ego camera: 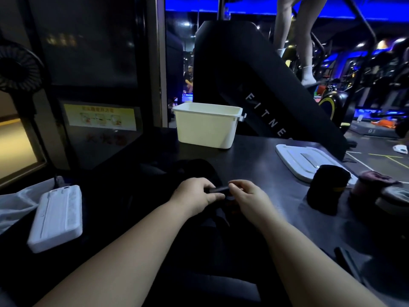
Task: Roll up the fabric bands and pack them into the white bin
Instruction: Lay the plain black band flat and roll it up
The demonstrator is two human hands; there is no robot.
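Pinching a dark rolled fabric band (218, 189) at both ends with left hand (194, 194) and right hand (247, 197), low over the table (254, 156), well short of the white bin (208, 129); probably soft and floppy, so keep those ends snug.

both hands (218, 193) pinching dark band (218, 189) (partly rolled), white bin (205, 129) beyond

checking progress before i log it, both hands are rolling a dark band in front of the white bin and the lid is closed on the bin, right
Not the lid. The head view shows the white bin open, the lid lying flat on the table to its right. The rest holds: left hand and right hand grip a dark band in front of the bin.
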